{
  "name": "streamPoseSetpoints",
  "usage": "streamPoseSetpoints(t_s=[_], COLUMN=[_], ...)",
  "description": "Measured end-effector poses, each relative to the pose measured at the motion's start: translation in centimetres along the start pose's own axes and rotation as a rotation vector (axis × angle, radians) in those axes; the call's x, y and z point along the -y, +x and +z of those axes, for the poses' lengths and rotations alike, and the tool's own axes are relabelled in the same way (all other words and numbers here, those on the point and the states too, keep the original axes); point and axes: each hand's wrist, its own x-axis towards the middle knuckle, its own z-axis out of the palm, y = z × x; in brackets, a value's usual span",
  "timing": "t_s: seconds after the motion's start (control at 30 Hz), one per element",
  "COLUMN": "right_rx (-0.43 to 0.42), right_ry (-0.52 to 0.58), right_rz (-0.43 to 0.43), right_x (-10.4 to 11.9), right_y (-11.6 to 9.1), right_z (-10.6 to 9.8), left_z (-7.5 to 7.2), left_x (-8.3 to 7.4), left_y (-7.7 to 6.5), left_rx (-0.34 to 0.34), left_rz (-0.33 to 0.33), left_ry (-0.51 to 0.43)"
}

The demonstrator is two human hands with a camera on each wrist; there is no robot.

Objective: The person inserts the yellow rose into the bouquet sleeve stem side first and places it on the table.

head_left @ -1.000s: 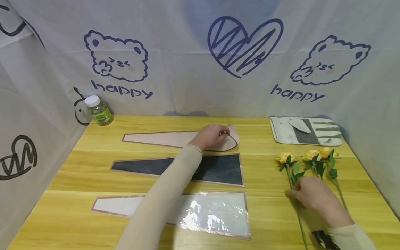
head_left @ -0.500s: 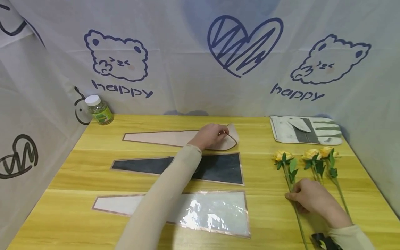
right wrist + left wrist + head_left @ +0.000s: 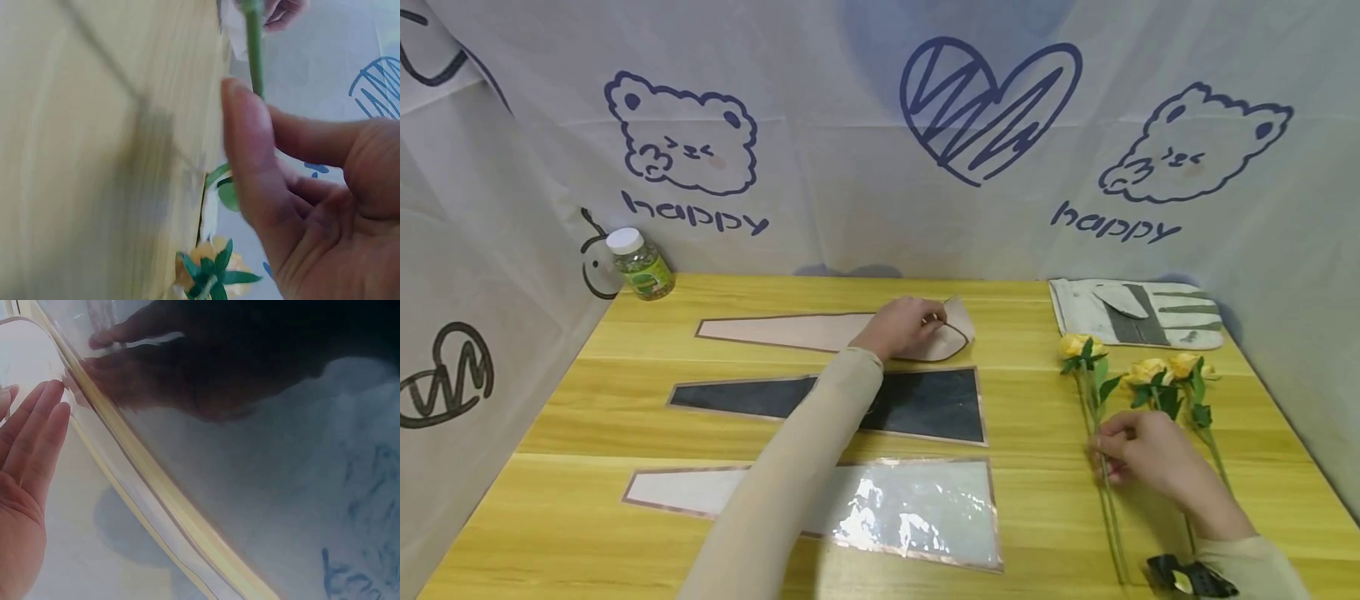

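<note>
A yellow rose [image 3: 1081,347] with a long green stem [image 3: 254,47] is in my right hand [image 3: 1153,458], pinched between thumb and forefinger. Its bloom overlaps the glove's lower edge in the head view. Two more yellow roses [image 3: 1148,372] lie just right of that hand. My left hand [image 3: 904,323] pinches the wide open end of a pink flower sleeve [image 3: 782,332], and a flap of that end stands raised. Below it lie a black flower sleeve [image 3: 932,404] and a clear whitish flower sleeve [image 3: 925,508], partly hidden under my left forearm.
A white and grey work glove [image 3: 1135,315] lies at the back right. In the back left corner a jar [image 3: 643,268] with a white lid leans toward the curtain [image 3: 850,192]. A black device [image 3: 1191,577] sits by my right cuff. All lie on a yellow wood-grain table [image 3: 1037,467].
My right hand has moved slightly away from me with the rose, whose bloom has gone up toward the glove. The left hand keeps its pinch on the pink sleeve without moving.
</note>
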Motion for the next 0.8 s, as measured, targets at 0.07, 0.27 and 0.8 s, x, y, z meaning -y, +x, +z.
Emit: streamPoseSetpoints(t_s=[0.07,0.27,0.8], right_rx=[-0.022,-0.038,-0.102], right_ry=[0.048,0.172,0.414], right_rz=[-0.037,-0.107,-0.302], right_x=[0.3,1.4,3.5], right_y=[0.2,1.2,4.2], right_z=[-0.2,-0.4,0.1], left_z=[0.0,0.0,0.0], left_x=[0.0,0.0,0.0], left_y=[0.0,0.0,0.1], left_rx=[0.0,0.003,0.01], left_rz=[0.002,0.004,-0.008], left_ry=[0.0,0.007,0.01])
